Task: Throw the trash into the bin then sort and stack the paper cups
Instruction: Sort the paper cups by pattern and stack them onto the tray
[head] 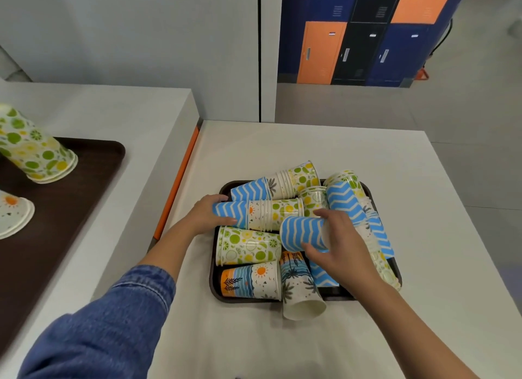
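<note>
Paper cups (248, 246) are borne by the white table (423, 209), heaped on their sides within the dark tray (214, 288). At the tray's left edge, a nested row of cups (262, 214) is gripped at its blue end by the left hand (204, 214), fingers curled round it. Above the tray's middle, a single blue zigzag cup (302, 233) is clasped between thumb and fingers of the right hand (339, 243).

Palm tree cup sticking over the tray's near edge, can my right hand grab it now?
Probably not yet: the right hand grips a blue zigzag cup. The palm tree cup itself has its open end uncovered, close beside that hand.
</note>
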`<action>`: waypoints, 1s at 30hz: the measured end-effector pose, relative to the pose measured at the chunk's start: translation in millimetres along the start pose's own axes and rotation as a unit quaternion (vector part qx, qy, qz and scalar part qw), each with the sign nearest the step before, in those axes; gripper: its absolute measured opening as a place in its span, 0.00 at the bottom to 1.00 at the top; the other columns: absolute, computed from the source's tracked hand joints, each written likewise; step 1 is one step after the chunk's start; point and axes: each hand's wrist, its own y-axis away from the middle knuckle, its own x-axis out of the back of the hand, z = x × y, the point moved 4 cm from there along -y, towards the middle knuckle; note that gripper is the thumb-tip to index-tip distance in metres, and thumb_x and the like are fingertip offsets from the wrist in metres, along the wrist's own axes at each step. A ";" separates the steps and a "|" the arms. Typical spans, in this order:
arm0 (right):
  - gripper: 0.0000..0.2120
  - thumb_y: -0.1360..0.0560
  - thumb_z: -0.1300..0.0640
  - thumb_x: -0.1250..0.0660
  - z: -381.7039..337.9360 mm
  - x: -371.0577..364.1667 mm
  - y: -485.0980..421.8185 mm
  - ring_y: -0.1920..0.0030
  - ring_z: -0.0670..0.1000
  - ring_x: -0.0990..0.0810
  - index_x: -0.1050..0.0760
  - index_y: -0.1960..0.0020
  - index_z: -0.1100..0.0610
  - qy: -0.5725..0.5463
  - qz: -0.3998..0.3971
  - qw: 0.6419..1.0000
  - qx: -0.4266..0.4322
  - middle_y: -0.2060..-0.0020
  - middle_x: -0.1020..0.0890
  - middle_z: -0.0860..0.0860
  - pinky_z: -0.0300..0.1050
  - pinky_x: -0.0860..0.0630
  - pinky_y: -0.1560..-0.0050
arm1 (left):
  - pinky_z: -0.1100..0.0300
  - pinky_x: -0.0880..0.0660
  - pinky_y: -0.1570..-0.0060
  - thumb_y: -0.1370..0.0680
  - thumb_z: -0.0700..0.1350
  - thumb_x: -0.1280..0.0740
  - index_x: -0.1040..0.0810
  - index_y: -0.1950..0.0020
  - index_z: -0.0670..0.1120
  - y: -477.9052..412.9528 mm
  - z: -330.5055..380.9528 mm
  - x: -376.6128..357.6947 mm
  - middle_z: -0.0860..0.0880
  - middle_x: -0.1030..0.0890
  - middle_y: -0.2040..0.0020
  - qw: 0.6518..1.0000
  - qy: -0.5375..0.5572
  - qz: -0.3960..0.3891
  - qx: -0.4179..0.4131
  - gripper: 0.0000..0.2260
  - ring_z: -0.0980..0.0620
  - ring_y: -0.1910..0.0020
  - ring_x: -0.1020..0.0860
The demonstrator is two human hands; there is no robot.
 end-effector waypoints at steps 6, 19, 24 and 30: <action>0.29 0.32 0.51 0.26 -0.2 2.0 2.6 0.44 0.41 0.31 0.31 0.34 0.50 -0.050 0.023 0.998 -0.009 0.44 0.31 0.42 0.33 0.35 0.46 | 0.59 0.33 0.42 0.26 0.51 0.30 0.24 0.38 0.49 73.0 33.2 -6.4 0.51 0.24 0.40 0.965 -0.044 0.212 -0.146 0.17 0.53 0.39 0.29; 0.22 0.34 0.46 0.25 -0.7 7.1 9.9 0.47 0.34 0.28 0.32 0.46 0.36 -0.203 0.029 0.971 -0.120 0.47 0.27 0.34 0.32 0.32 0.54 | 0.53 0.35 0.37 0.33 0.53 0.26 0.30 0.30 0.49 136.4 -12.0 -96.8 0.49 0.27 0.36 0.938 -0.274 0.089 -0.192 0.33 0.48 0.34 0.30; 0.22 0.34 0.47 0.24 1.3 9.6 16.4 0.49 0.30 0.26 0.31 0.44 0.42 -0.235 0.028 0.962 -0.137 0.48 0.25 0.35 0.34 0.28 0.55 | 0.60 0.30 0.44 0.36 0.54 0.26 0.28 0.33 0.51 149.0 -17.1 -71.0 0.53 0.27 0.43 0.958 -0.190 0.112 -0.181 0.32 0.53 0.44 0.27; 0.24 0.35 0.53 0.23 -14.2 -8.8 25.1 0.49 0.41 0.24 0.30 0.44 0.48 -0.179 -0.077 0.977 -0.088 0.48 0.25 0.44 0.31 0.30 0.53 | 0.75 0.31 0.57 0.38 0.47 0.21 0.28 0.40 0.55 178.7 -35.3 -13.5 0.58 0.28 0.48 0.973 -0.016 0.188 -0.131 0.29 0.69 0.49 0.26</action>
